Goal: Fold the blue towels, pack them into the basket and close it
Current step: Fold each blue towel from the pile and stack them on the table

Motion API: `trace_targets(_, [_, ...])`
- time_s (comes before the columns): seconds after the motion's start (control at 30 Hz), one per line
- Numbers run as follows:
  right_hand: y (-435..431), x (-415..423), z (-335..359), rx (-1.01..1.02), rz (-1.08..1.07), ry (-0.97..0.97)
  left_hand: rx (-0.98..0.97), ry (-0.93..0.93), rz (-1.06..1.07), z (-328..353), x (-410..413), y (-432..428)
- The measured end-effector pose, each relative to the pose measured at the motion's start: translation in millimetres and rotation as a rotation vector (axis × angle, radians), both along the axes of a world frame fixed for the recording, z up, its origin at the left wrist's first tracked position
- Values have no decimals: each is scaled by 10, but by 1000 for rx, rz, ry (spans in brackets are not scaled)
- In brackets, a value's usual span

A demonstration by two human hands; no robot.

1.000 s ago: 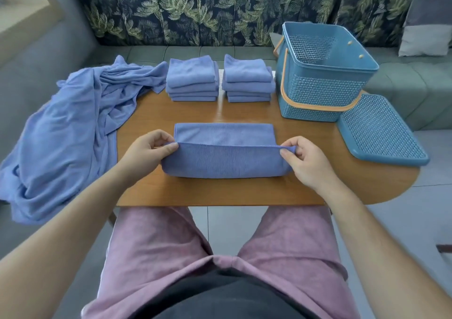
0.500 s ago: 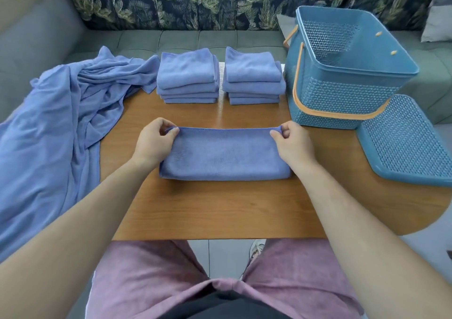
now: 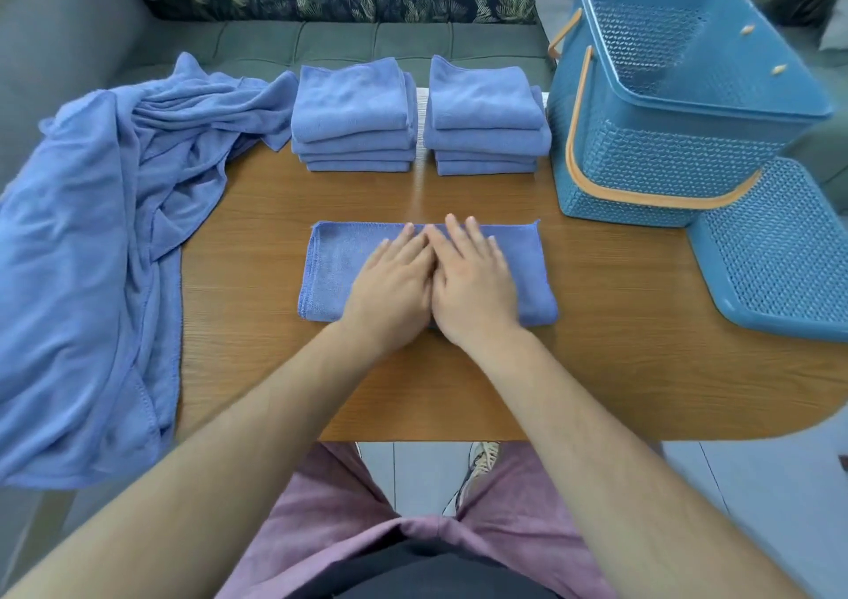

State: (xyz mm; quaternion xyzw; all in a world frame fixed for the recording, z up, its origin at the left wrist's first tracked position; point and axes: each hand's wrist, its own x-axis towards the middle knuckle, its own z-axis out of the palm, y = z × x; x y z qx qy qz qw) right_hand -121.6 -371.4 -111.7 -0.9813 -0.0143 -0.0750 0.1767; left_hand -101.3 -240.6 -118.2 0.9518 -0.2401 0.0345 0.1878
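Head view: my left hand and right hand lie flat side by side, fingers straight and close together, pressing the half-folded blue towel onto the middle of the wooden table. It looks soft, light and limp, so I judge that pinching both corners of 1 short end would suit the next fold. 2 folded stacks sit behind it, and the basket stands open at the right.

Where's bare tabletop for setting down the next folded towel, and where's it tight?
Free: the strip between the half-folded towel, pressed by left hand and right hand, and the left stack and right stack; the patch right of it, bordered by basket and lid; the gap left of it, up to the loose pile. Crowded: the far edge, stacks beside basket.
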Motion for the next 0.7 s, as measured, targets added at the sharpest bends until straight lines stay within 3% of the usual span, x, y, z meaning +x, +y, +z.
trace_targets(0.13, [-146,-55,-135,-109,8,153,102,37,67,-91,-6,168])
trace_targets(0.53, [-657,-153,-77,-142,-162,250,194,165,150,-14,182,1021])
trace_targets(0.6, [-593,-164,-56,-177,-182,173,248,165,154,16,183,1008])
trace_targets(0.7, [-251,-303,63,-177,-143,-134,334,16,110,87,229,876])
